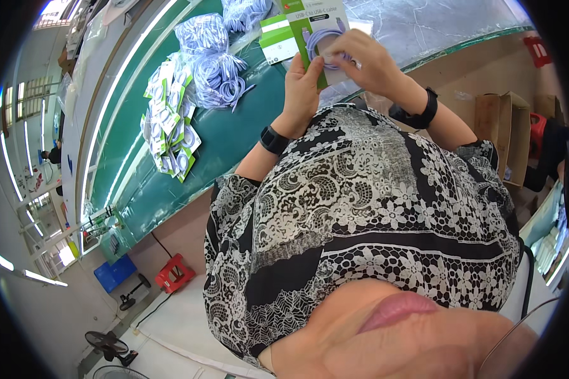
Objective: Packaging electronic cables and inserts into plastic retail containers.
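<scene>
My left hand [302,88] grips a green and white packaging card [315,14] near its lower edge, thumb across the front. A coiled lilac cable [312,45] lies against the card's face. Curled fingers of my right hand [368,62] close on the coil's right side; the fingertips partly hide it. Behind the card, a green and white box or stack of cards [277,43] rests on the table. Left of my hands lies a pile of carded cables [169,129], beside loose coiled lilac cables [216,79].
The table has a green top [246,129]. Bagged cable bundles [202,33] lie at its far side. An open cardboard box [515,136] stands to my right. A red stool [174,273], a blue bin [115,273] and a black fan [106,343] stand at lower left.
</scene>
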`<state>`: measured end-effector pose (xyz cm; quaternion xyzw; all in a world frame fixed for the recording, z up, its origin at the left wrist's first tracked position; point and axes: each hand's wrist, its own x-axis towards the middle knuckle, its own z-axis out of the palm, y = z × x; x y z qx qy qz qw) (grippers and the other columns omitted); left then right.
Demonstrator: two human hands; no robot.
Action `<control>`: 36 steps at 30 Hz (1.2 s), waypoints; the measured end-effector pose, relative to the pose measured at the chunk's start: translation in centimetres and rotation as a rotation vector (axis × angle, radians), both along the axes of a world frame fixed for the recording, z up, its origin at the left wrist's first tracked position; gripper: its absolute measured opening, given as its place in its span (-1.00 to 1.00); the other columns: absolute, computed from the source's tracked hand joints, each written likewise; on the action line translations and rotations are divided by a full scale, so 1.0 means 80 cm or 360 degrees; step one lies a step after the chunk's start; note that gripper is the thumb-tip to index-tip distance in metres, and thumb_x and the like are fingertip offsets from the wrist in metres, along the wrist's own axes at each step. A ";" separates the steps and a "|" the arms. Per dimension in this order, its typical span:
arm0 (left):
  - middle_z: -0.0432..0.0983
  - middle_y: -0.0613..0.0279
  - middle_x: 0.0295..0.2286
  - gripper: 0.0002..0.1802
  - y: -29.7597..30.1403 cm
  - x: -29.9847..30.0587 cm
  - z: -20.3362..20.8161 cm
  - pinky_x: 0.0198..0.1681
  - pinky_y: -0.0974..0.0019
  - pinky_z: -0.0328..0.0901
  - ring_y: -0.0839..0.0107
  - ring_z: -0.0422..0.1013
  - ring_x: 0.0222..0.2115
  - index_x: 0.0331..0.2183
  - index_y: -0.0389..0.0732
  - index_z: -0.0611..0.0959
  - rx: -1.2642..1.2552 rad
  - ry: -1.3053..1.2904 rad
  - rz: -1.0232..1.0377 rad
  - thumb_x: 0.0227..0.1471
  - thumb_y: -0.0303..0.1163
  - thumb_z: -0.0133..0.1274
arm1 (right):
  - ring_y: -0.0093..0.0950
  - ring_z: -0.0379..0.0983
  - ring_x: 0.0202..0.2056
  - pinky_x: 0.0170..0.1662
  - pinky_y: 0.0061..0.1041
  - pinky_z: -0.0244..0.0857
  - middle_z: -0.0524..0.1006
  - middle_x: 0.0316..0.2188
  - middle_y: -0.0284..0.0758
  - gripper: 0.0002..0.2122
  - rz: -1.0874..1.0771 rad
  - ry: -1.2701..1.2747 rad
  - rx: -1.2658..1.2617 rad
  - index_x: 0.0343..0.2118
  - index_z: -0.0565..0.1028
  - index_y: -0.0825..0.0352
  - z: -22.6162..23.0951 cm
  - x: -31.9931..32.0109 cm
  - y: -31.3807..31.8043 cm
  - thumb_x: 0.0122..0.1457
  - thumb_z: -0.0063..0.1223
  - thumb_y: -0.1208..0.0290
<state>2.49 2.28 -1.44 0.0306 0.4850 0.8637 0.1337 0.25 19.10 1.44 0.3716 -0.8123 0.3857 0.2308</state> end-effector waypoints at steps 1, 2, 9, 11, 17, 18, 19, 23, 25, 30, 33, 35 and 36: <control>0.43 0.23 -0.17 -0.73 0.001 0.002 0.000 -0.17 0.26 0.45 0.42 0.45 -0.21 -0.05 -0.20 0.36 -0.0031 0.0001 0.0010 0.20 -0.43 -0.14 | -0.36 0.39 -0.36 -0.08 -0.33 0.18 0.45 -0.45 -0.35 -0.82 -0.0120 -0.0183 -0.0213 -0.38 0.47 0.27 0.005 -0.001 -0.004 -0.08 0.19 0.45; 0.43 0.23 -0.17 -0.73 0.003 0.004 -0.002 -0.17 0.26 0.45 0.42 0.45 -0.21 -0.05 -0.20 0.36 -0.0026 -0.0003 0.0014 0.20 -0.43 -0.14 | -0.36 0.39 -0.36 -0.08 -0.33 0.18 0.45 -0.45 -0.35 -0.82 -0.0118 -0.0187 -0.0207 -0.38 0.47 0.27 0.008 -0.001 -0.006 -0.08 0.19 0.45; 0.47 0.33 -0.34 -0.77 0.010 0.005 -0.006 -0.31 0.53 0.30 0.63 0.35 -0.38 -0.15 -0.30 0.47 -0.0310 0.0210 0.0220 0.13 -0.48 -0.03 | -0.45 0.38 -0.36 -0.21 -0.44 0.18 0.45 -0.46 -0.46 -0.89 -0.0345 0.0316 0.0204 -0.47 0.45 0.20 0.023 -0.005 -0.016 -0.09 0.13 0.42; 0.47 0.34 -0.38 -0.78 0.008 0.004 -0.006 -0.35 0.54 0.27 0.65 0.33 -0.41 -0.16 -0.31 0.49 -0.0360 0.0211 0.0260 0.12 -0.48 -0.02 | -0.47 0.37 -0.37 -0.23 -0.47 0.17 0.44 -0.47 -0.47 -0.89 -0.0330 0.0405 0.0227 -0.46 0.45 0.19 0.021 -0.007 -0.018 -0.09 0.13 0.41; 0.50 0.22 -0.46 -0.81 0.005 0.005 0.005 -0.38 0.45 0.28 0.57 0.35 -0.46 -0.23 -0.34 0.50 -0.1032 0.0596 0.0440 0.06 -0.52 -0.02 | -0.35 0.38 -0.34 -0.19 -0.37 0.23 0.42 -0.41 -0.34 -0.83 -0.0380 0.0414 0.0127 -0.36 0.40 0.27 0.025 -0.008 -0.022 -0.05 0.08 0.43; 0.50 0.17 -0.46 -0.81 0.004 0.005 0.006 -0.38 0.42 0.28 0.53 0.36 -0.47 -0.23 -0.34 0.49 -0.1100 0.0632 0.0452 0.05 -0.52 -0.01 | -0.32 0.39 -0.32 -0.19 -0.35 0.24 0.42 -0.39 -0.31 -0.82 -0.0382 0.0423 0.0141 -0.35 0.39 0.29 0.023 -0.008 -0.022 -0.04 0.07 0.44; 0.50 0.13 -0.46 -0.81 0.003 0.004 0.006 -0.38 0.40 0.29 0.48 0.37 -0.48 -0.23 -0.33 0.49 -0.1167 0.0669 0.0463 0.04 -0.52 -0.01 | -0.30 0.39 -0.31 -0.18 -0.33 0.26 0.41 -0.37 -0.28 -0.82 -0.0384 0.0432 0.0155 -0.33 0.38 0.31 0.023 -0.009 -0.022 -0.03 0.05 0.45; 0.49 0.07 -0.47 -0.80 0.007 0.002 0.006 -0.40 0.36 0.29 0.41 0.39 -0.50 -0.23 -0.32 0.49 -0.1075 0.0728 0.0470 0.03 -0.52 0.00 | -0.28 0.39 -0.28 -0.19 -0.36 0.28 0.41 -0.36 -0.27 -0.81 -0.0372 0.0405 0.0127 -0.33 0.37 0.32 0.018 -0.017 -0.021 -0.04 0.04 0.48; 0.49 0.05 -0.49 -0.80 0.007 0.001 0.006 -0.42 0.33 0.29 0.37 0.40 -0.50 -0.24 -0.32 0.49 -0.1150 0.0756 0.0437 0.02 -0.53 0.00 | -0.28 0.42 -0.30 -0.25 -0.40 0.32 0.43 -0.38 -0.25 -0.83 -0.0298 0.0315 0.0042 -0.34 0.40 0.33 0.012 -0.025 -0.019 -0.02 0.07 0.46; 0.48 -0.01 -0.51 -0.79 0.000 0.000 0.004 -0.44 0.28 0.29 0.25 0.40 -0.53 -0.25 -0.33 0.49 -0.1266 0.0754 0.0378 0.02 -0.50 0.03 | -0.41 0.42 -0.40 -0.31 -0.45 0.32 0.48 -0.41 -0.28 -0.78 -0.0185 -0.0565 -0.0121 -0.30 0.45 0.36 0.039 -0.039 0.002 -0.02 0.16 0.43; 0.47 -0.06 -0.52 -0.79 -0.001 -0.003 0.015 -0.45 0.25 0.29 0.12 0.41 -0.54 -0.26 -0.34 0.48 -0.1362 0.0853 0.0416 0.02 -0.48 0.03 | -0.46 0.42 -0.46 -0.34 -0.48 0.32 0.51 -0.46 -0.32 -0.76 -0.0328 -0.0562 -0.0120 -0.32 0.45 0.36 0.032 -0.041 -0.006 -0.02 0.19 0.38; 0.47 -0.12 -0.51 -0.80 0.002 -0.005 0.015 -0.46 0.18 0.28 -0.05 0.42 -0.49 -0.26 -0.35 0.48 -0.1455 0.0955 0.0458 0.02 -0.49 0.02 | -0.54 0.43 -0.44 -0.33 -0.54 0.32 0.51 -0.47 -0.35 -0.77 -0.0327 -0.0440 -0.0135 -0.34 0.45 0.36 0.022 -0.041 -0.013 -0.03 0.21 0.39; 0.47 -0.12 -0.51 -0.80 0.001 -0.005 0.015 -0.46 0.18 0.28 -0.05 0.42 -0.49 -0.26 -0.35 0.48 -0.1455 0.0952 0.0458 0.02 -0.49 0.02 | -0.54 0.43 -0.44 -0.33 -0.54 0.32 0.51 -0.47 -0.35 -0.77 -0.0326 -0.0442 -0.0133 -0.34 0.45 0.36 0.019 -0.039 -0.014 -0.03 0.21 0.39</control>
